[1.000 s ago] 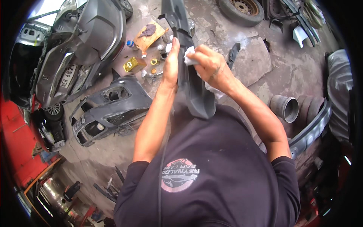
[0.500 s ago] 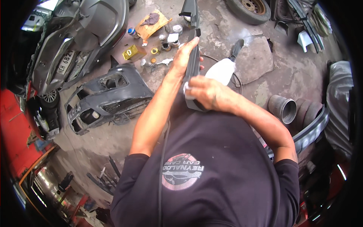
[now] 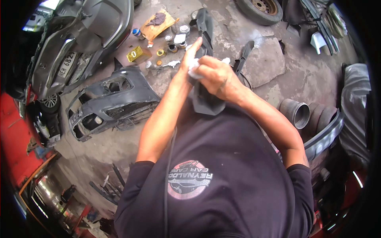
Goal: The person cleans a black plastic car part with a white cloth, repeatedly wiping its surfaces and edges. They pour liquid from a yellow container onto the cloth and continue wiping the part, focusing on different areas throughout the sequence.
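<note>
A long dark plastic car trim piece (image 3: 207, 104) stands out in front of my chest, its lower end close to my shirt and its far end over the floor. My left hand (image 3: 188, 63) grips it along its left side, thumb pointing up the piece; the other fingers are hidden behind it. Folded in the closed fingers of my right hand (image 3: 219, 77) is a white cloth (image 3: 194, 70). That hand presses the cloth to the trim piece right beside my left hand.
A grey bumper (image 3: 119, 97) lies on the floor at left. Beyond it are a yellow can (image 3: 139, 54), several small jars and cans, and a cloth-topped cardboard piece (image 3: 159, 25). Another dark trim strip (image 3: 243, 57), a wheel (image 3: 262, 10) and a metal cylinder (image 3: 295, 113) lie rightward.
My right hand with the white cloth has moved up along the trim piece, next to my left hand. The piece has turned, showing more of its broad face.
</note>
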The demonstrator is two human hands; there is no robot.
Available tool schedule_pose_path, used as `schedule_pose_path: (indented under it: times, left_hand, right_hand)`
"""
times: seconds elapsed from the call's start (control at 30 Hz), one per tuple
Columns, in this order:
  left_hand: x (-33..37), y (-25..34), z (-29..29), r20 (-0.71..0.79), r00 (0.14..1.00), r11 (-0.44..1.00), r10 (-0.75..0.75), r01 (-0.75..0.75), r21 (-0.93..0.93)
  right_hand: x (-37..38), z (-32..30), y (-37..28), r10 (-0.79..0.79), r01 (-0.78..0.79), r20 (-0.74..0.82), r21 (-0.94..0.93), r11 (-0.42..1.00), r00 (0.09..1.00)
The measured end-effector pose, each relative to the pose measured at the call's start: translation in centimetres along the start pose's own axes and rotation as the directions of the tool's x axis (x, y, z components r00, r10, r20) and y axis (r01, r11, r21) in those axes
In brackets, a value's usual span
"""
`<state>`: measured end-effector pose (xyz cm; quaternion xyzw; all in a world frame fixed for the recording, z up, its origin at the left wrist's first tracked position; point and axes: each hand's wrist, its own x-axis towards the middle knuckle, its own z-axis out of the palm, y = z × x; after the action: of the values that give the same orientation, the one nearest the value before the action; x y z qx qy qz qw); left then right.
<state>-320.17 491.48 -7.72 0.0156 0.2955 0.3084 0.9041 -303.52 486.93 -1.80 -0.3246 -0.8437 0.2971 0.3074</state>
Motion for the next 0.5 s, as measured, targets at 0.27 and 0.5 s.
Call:
schedule_pose_path:
  times: [0.27, 0.5]
  left_hand:
    - [0.6, -1.8, -1.4, -0.164, 0.94, 0.947, 0.298, -0.27, 0.172]
    - [-1.6, -1.2, 1.8, -0.138, 0.878, 0.817, 0.458, -0.355, 0.454]
  right_hand:
    - [1.0, -1.8, 2.3, -0.196, 0.193, 0.066, 0.049, 0.98, 0.978]
    - [0.6, -1.1, -0.5, -0.273, 0.238, 0.249, 0.162, 0.958, 0.929]
